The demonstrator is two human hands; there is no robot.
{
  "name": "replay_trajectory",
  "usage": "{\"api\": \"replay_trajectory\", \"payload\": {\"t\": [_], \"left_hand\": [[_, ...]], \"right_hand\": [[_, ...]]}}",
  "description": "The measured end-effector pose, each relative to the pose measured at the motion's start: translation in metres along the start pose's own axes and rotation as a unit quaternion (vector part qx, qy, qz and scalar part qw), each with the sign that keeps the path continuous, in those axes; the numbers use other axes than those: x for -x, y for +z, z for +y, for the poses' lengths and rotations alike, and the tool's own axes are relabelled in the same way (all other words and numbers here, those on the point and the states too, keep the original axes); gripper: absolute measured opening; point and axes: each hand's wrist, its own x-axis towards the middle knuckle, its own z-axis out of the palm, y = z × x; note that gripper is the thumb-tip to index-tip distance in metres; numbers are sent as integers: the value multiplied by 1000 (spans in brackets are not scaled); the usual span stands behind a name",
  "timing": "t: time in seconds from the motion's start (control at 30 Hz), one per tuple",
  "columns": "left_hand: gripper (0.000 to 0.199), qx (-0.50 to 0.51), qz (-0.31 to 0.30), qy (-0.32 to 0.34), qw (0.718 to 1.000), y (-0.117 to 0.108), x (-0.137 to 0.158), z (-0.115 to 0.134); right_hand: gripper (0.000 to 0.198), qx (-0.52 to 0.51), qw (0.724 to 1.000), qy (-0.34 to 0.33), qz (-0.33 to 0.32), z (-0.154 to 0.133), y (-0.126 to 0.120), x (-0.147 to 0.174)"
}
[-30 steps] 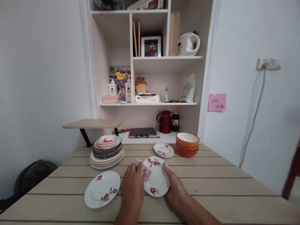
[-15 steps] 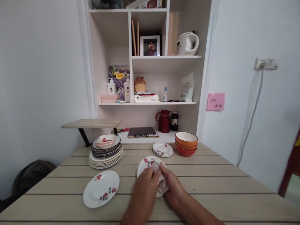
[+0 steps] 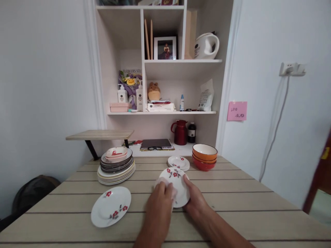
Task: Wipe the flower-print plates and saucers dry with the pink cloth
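Observation:
A small white plate (image 3: pixel 183 190) with red flowers is tilted up above the table, its right edge gripped by my right hand (image 3: pixel 196 199). My left hand (image 3: pixel 160 201) is closed on a pale cloth (image 3: pixel 163 181) and presses it against the plate's left side. Part of the cloth is hidden beneath my fingers. To the left, a larger oval flowered plate (image 3: pixel 110 208) lies flat on the table. Just beyond my hands sits a short stack of small flowered plates (image 3: pixel 178 161).
Stacked plates (image 3: pixel 116 175) topped by small pinkish dishes (image 3: pixel 116 153) stand at the left, beside a raised wooden shelf (image 3: pixel 100 134). Orange and red bowls (image 3: pixel 204 158) are stacked at the back right. Behind the table, a red jug (image 3: pixel 180 132) and a dark laptop (image 3: pixel 156 144) rest in the cabinet.
The cloth and my left hand have shifted from the plate's right part to its left edge. The plate has moved slightly right and up with my right hand. The view has shifted a little.

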Motion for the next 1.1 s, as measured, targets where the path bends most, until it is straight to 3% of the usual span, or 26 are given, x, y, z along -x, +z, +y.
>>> {"api": "replay_trajectory", "payload": {"t": [0.07, 0.17, 0.23, 0.33, 0.43, 0.63, 0.77, 0.87, 0.93, 1.1], "left_hand": [[43, -2, -2, 64, 998, 4, 1, 8], [48, 25, 12, 84, 996, 2, -1, 4], [52, 52, 31, 58, 996, -4, -4, -7], [52, 53, 69, -35, 996, -12, -9, -26], [52, 28, 57, -76, 995, -12, -9, -30], [45, 13, -17, 44, 999, 8, 5, 4], [50, 51, -19, 95, 994, 6, 7, 13], [49, 64, -22, 68, 995, -7, 2, 1], [51, 56, 11, 8, 998, -15, -3, -11], [49, 12, 21, -93, 995, -22, -7, -26]], "right_hand": [[34, 0, 998, 30, -47, 6, 1, 3], [36, 5, 993, 53, -101, 18, 7, 10], [35, 16, 993, 38, -106, 23, 11, 13], [37, 30, 995, 22, -96, 25, 14, 14], [42, 30, 996, 28, -74, 20, 12, 9], [37, 18, 999, 41, -7, 0, 2, 5], [38, 48, 995, 76, -41, 3, 3, 11], [39, 25, 991, 72, -110, 14, 7, 12], [42, 17, 989, 68, -133, 20, 10, 12], [44, 20, 995, 43, -89, 18, 10, 9]]}}
